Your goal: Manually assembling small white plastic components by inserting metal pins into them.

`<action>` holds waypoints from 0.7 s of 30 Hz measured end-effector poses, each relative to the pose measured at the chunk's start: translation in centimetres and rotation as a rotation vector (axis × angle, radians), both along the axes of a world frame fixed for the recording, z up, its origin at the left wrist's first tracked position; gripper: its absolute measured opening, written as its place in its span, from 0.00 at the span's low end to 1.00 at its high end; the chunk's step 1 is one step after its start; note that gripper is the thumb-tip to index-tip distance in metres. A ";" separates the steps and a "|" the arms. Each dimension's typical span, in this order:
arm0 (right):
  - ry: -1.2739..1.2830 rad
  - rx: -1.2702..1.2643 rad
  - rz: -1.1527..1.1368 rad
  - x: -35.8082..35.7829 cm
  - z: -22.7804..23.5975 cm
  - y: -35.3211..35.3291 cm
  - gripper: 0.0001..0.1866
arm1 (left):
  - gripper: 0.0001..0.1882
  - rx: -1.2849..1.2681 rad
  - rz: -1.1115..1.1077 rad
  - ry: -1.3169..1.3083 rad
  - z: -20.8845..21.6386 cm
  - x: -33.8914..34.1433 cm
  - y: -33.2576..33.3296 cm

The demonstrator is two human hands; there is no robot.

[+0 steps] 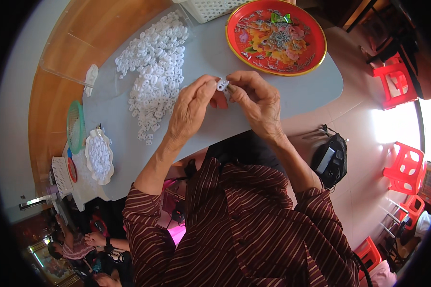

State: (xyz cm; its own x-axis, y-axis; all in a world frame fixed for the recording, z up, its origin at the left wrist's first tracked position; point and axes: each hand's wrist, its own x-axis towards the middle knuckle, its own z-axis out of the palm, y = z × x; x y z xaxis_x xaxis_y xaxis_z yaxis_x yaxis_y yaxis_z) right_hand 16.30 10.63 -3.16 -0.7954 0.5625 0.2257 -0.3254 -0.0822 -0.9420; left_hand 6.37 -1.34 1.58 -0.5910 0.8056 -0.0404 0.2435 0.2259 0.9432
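Observation:
Above the near edge of the grey table (203,122) my two hands meet. My left hand (192,103) pinches a small white plastic piece with round holes (222,85) between thumb and fingers. From the other side my right hand (256,98) is closed at the same piece, thumb and forefinger pressed together; a thin object seems to be in that pinch, too small to name. To the left lies a large heap of similar white pieces (155,71). Beyond my right hand sits a red flowered tray with a gold rim (234,55), strewn with small silvery metal pins (285,38).
A white scalloped dish (110,167) of white pieces and a green basket (75,126) stand at the left. A white perforated basket (208,10) is at the back. Red plastic stools (404,167) and a black bag (337,160) are at the right. Other people (76,244) sit lower left.

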 end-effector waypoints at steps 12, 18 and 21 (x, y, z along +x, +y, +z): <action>-0.043 -0.044 0.057 0.0 0.0 0.2 0.11 | 0.12 -0.004 0.094 0.199 -1.0 -0.1 0.9; -0.085 0.015 0.042 0.2 0.0 0.4 0.13 | 0.14 0.030 0.052 0.268 -1.2 -0.5 1.2; -0.064 -0.025 0.014 0.3 0.1 0.4 0.14 | 0.14 0.019 0.013 0.281 -1.0 -0.7 1.6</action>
State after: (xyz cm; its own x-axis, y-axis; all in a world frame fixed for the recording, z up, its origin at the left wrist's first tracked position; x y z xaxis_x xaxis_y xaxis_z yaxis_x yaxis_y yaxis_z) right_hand 16.57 11.02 -3.07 -0.8155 0.5561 0.1606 -0.2637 -0.1099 -0.9583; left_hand 5.63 0.21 0.59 -0.5872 0.7969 0.1417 0.4929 0.2133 0.8435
